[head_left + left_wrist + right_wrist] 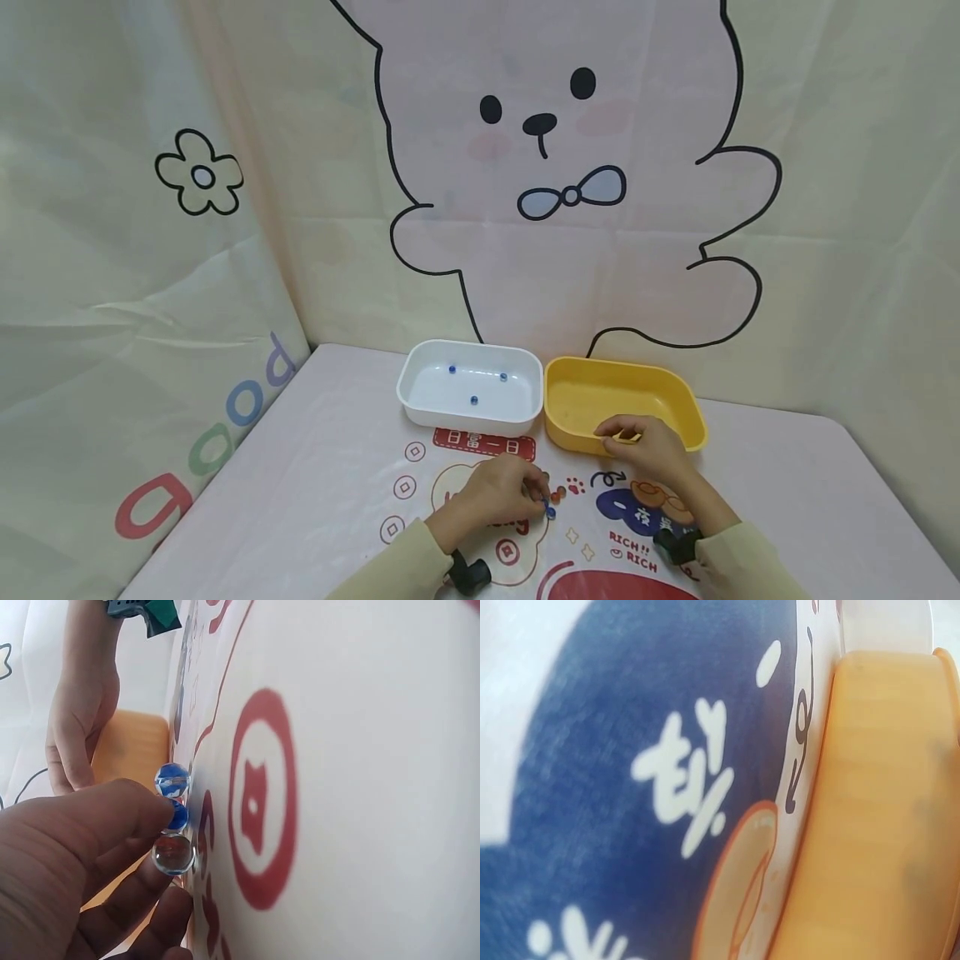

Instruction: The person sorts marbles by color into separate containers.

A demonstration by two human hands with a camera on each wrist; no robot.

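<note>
My left hand (501, 490) is low over the table. In the left wrist view its thumb (135, 810) and fingers pinch a clear-and-blue bead (178, 816). Another blue bead (172, 780) sits right beside it, and a clear brownish bead (173, 854) lies on the other side. Orange-brown beads (558, 493) lie just past the fingertips in the head view. My right hand (647, 448) hangs over the near rim of the yellow tub (622, 387), fingers bent downward. Whether a bead is between its fingertips is hidden.
A white tub (420, 408) stands against the yellow one on its left, with three blue beads (474, 401) spread on its floor. A printed cloth (300, 483) covers the table. Behind the tubs hangs a curtain (825, 317) with a bear drawing.
</note>
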